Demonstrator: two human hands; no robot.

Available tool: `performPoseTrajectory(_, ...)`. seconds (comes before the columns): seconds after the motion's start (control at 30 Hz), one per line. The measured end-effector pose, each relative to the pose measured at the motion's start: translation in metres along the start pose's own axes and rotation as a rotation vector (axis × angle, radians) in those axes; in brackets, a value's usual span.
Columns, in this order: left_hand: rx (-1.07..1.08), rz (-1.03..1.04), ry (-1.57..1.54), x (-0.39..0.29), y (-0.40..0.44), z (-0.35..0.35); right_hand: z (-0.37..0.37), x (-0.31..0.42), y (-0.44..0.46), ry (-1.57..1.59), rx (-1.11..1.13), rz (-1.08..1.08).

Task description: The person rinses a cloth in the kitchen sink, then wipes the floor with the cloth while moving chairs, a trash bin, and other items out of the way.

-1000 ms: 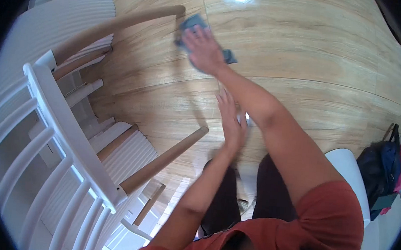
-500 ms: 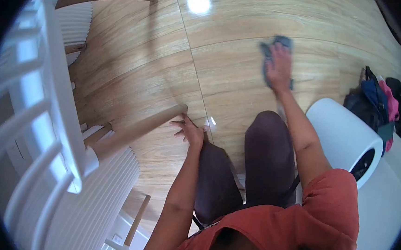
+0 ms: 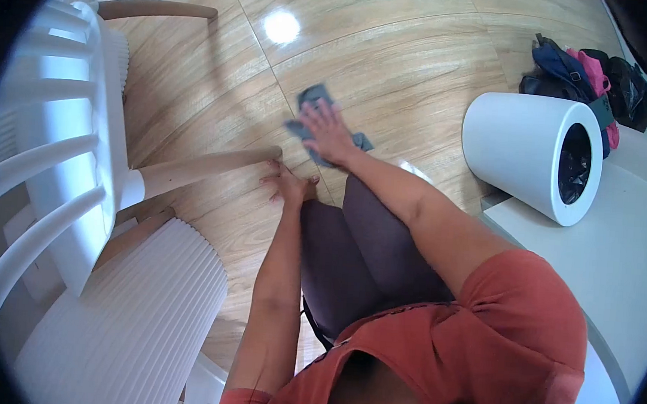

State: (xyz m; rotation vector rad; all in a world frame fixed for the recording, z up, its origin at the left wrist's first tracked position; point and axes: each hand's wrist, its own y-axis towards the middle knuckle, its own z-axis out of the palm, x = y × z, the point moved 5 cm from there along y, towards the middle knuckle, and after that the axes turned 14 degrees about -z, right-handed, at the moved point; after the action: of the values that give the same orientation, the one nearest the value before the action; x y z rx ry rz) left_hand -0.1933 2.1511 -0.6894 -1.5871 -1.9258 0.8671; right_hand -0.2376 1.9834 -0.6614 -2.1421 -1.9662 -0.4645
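Observation:
A grey cloth (image 3: 317,95) lies bunched on the wood-look floor (image 3: 393,64). My right hand (image 3: 328,135) rests flat on top of it, fingers spread, with folds of cloth showing around the hand. To the left and a little nearer to me, my left hand (image 3: 291,185) is down at the floor with its fingers apart and nothing in them. It is close beside the tip of a wooden chair leg (image 3: 213,164); whether they touch, I cannot tell.
A white chair (image 3: 107,134) lies tipped over on the left, near a ribbed white surface (image 3: 136,309). At right, a white bin (image 3: 522,152) with a black liner lies tilted beside a white ledge (image 3: 597,259). Bags (image 3: 565,69) are piled behind it.
My right hand has slid left with the cloth, close to my left hand. My right knee has swung left too. The view has shifted, and my left hand stays by the chair leg.

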Motion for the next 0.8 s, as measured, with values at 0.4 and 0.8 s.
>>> performPoseTrajectory(0.4, -0.437, 0.735, -1.452, -0.04, -0.165, -0.241, -0.087, -0.163, -0.144, 0.127, -0.073, 0.304)
performPoseTrajectory(0.8, -0.488, 0.682, -1.675, -0.089, -0.169, -0.243, -0.072, -0.196, -0.198, 0.061, 0.064, 0.636)
